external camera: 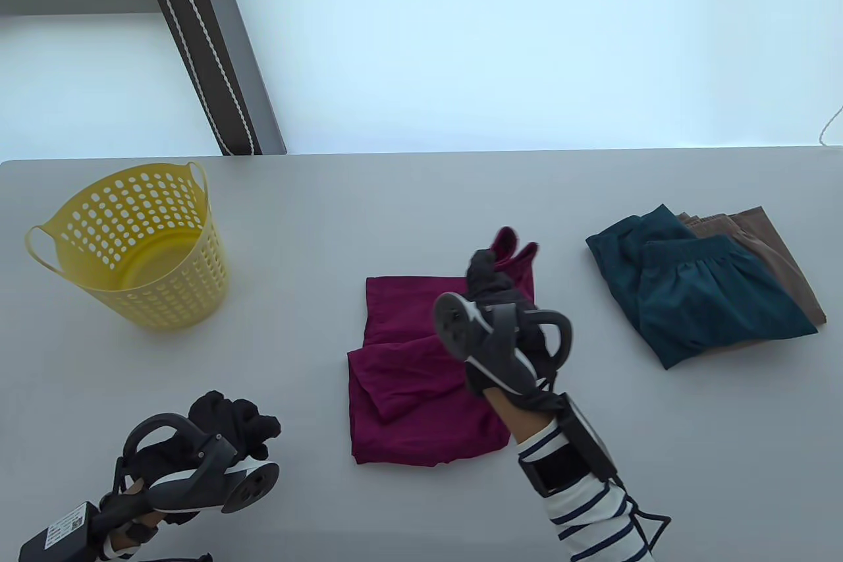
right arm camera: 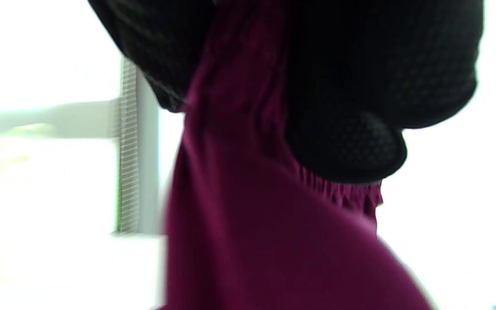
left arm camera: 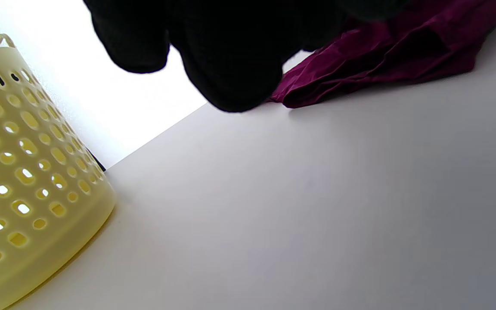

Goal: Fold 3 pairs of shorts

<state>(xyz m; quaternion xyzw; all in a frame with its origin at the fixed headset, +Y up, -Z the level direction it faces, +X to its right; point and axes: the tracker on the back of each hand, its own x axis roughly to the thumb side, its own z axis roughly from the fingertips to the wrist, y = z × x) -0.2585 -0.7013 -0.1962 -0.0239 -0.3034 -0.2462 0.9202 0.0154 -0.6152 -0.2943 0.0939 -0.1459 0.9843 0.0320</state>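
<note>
Maroon shorts [external camera: 408, 377] lie partly folded at the middle of the grey table [external camera: 658, 456]. My right hand [external camera: 490, 279] grips their elastic waistband at the far right corner and holds it lifted off the table. In the right wrist view the waistband [right arm camera: 338, 191] hangs from under my gloved fingers [right arm camera: 351, 146]. My left hand [external camera: 240, 420] hovers at the table's near left, fingers curled, holding nothing; its fingers [left arm camera: 230, 64] fill the top of the left wrist view, with the maroon shorts [left arm camera: 381, 56] beyond. Folded teal shorts [external camera: 698, 298] lie on folded brown shorts [external camera: 770, 246] at the right.
A yellow perforated basket [external camera: 171, 298] stands at the table's left, also close by in the left wrist view [left arm camera: 24, 181]. A dark post with white stitching [external camera: 211, 41] rises behind the far edge. Bare table [left arm camera: 317, 215] lies between my left hand and the maroon shorts.
</note>
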